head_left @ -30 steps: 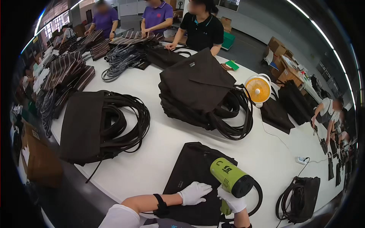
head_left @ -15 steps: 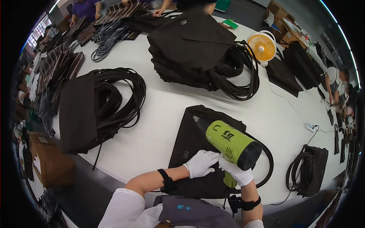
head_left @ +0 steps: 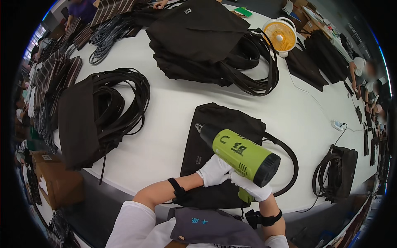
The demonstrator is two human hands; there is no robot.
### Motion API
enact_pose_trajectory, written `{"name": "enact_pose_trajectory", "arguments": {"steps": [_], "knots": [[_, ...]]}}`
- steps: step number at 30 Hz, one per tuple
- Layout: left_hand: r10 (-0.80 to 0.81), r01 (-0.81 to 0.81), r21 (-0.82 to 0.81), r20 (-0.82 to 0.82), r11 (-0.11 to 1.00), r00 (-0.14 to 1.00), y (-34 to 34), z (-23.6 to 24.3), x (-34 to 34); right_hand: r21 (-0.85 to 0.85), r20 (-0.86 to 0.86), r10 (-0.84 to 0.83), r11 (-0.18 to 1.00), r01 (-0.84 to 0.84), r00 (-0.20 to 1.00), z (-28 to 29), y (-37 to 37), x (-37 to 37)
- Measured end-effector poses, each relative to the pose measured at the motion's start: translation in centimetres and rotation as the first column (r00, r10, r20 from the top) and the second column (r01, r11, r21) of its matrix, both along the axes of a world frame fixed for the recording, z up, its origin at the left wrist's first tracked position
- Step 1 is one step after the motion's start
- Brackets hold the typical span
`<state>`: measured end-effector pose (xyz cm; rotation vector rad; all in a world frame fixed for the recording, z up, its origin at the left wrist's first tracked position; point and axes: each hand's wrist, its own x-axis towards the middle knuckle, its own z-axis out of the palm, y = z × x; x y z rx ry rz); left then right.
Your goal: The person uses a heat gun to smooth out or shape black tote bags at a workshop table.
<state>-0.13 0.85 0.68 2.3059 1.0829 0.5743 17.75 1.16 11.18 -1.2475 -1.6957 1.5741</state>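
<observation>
My right hand [head_left: 251,186], in a white glove, grips the handle of a green and black heat gun [head_left: 231,149]. The gun's metal nozzle points to the upper left, over a dark bag [head_left: 197,118] lying flat before me with a looped strap at its right. My left hand [head_left: 214,171], also gloved, rests open on that bag just under the gun's barrel, its fingertips partly hidden by it.
A white table [head_left: 165,103] holds dark bag piles [head_left: 190,37] [head_left: 76,115], a strapped bag [head_left: 339,169] at right, striped pieces [head_left: 56,74], an orange fan [head_left: 279,37] and a power strip [head_left: 338,125]. Co-workers [head_left: 364,70] [head_left: 78,10] stand around it. A cardboard box [head_left: 58,182] is low left.
The view has tilted down. The heat gun in my right hand has swung left, its nozzle now in sight over the bag. My left hand has slid a little under the barrel.
</observation>
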Motion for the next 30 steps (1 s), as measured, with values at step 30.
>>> {"name": "enact_pose_trajectory", "arguments": {"steps": [30], "knots": [[-0.03, 0.032, 0.033, -0.061, 0.999, 0.998, 0.2, 0.7, 0.4, -0.087, -0.074, -0.245, 0.967, 0.239, 0.967, -0.2, -1.9, 0.1]]}}
